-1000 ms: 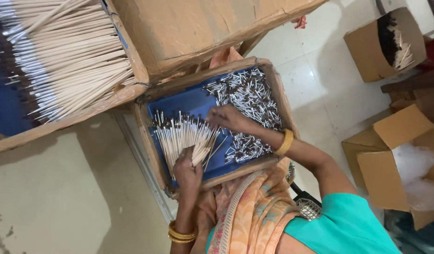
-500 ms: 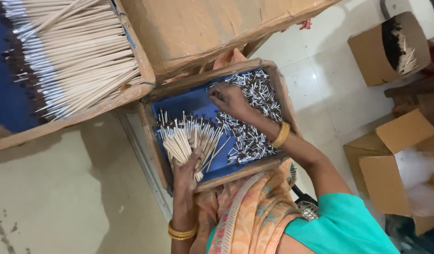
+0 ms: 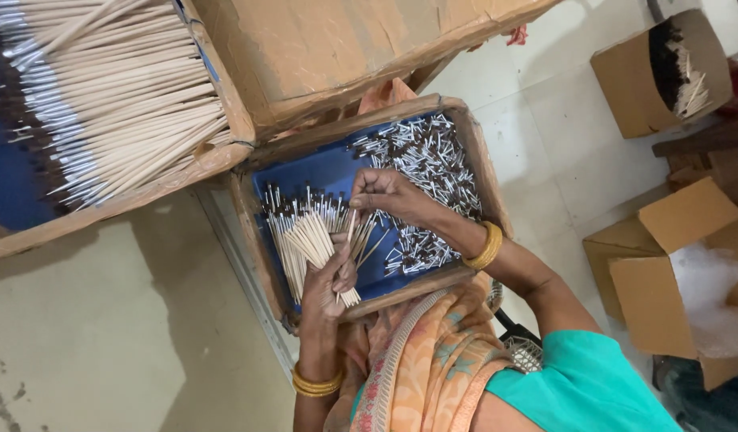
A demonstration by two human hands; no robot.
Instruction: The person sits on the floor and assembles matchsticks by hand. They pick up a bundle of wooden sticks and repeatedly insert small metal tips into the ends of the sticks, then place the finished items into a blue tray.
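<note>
Fingers [image 3: 361, 202] pinching stick [image 3: 351, 228], left hand [image 3: 325, 280] gripping bundle [image 3: 309, 240]

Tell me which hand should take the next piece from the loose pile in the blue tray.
Right, most likely. The right hand hovers beside the loose pile; whether its fingers hold anything is unclear. The left hand is shut around a bundle of sticks, so it is occupied.

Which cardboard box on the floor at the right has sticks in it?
The upper box, lying tipped near the top right corner, shows sticks in its opening. The lower open box holds only white stuffing.
</note>
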